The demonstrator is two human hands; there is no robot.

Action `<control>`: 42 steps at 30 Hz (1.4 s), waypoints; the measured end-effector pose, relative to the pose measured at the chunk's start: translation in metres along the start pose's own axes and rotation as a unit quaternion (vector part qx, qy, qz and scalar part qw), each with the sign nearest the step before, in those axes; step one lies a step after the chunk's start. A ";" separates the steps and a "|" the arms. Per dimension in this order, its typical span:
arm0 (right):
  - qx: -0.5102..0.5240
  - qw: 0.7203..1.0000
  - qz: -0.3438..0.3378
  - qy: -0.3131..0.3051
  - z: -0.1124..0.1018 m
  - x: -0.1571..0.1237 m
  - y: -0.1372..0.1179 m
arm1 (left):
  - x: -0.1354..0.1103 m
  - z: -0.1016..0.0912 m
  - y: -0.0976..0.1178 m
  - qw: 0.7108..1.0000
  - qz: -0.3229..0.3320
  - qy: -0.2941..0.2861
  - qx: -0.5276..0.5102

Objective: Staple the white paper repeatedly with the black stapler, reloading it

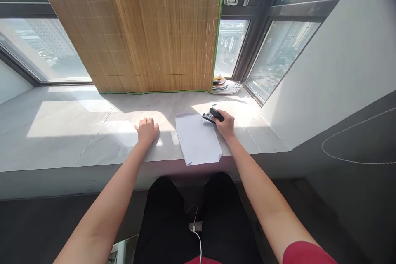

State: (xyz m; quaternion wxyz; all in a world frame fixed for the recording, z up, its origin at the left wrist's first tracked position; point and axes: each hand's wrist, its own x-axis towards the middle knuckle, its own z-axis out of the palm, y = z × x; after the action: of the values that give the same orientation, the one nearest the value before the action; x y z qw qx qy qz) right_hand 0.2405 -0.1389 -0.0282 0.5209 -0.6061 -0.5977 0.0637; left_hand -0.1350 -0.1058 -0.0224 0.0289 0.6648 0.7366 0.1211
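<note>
A white sheet of paper point(198, 139) lies on the grey stone sill point(77, 132), its near edge hanging slightly over the front. My right hand point(225, 124) is closed around a black stapler point(213, 116) at the paper's far right corner. My left hand point(147, 130) rests on the sill to the left of the paper, fingers curled under, holding nothing that I can see.
A bamboo blind point(148, 29) with green trim stands against the window behind. A stack of plates point(223, 85) sits at the back right by the window frame. A small dark object point(213, 104) lies just beyond the stapler. A white wall rises on the right.
</note>
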 end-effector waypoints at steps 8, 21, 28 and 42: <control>0.015 0.996 -0.050 -0.068 0.016 -0.031 -0.058 | -0.010 0.002 -0.002 0.999 0.027 -0.002 0.039; -0.269 0.944 0.116 -0.153 -0.036 -0.018 -0.007 | -0.011 -0.003 -0.001 0.998 0.028 0.003 0.054; -0.170 0.971 0.090 -0.141 -0.036 -0.027 -0.013 | -0.010 0.000 -0.002 0.997 0.030 0.010 0.067; -0.052 0.971 0.058 -0.225 -0.017 -0.027 -0.019 | -0.010 0.002 -0.005 0.997 0.030 0.019 0.072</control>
State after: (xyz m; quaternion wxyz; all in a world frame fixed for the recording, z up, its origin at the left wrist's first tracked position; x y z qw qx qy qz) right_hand 0.2329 -0.1741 -0.0219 0.3362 -0.6364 -0.6657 0.1969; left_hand -0.1383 -0.1157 -0.0270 -0.0369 0.6845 0.7235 0.0815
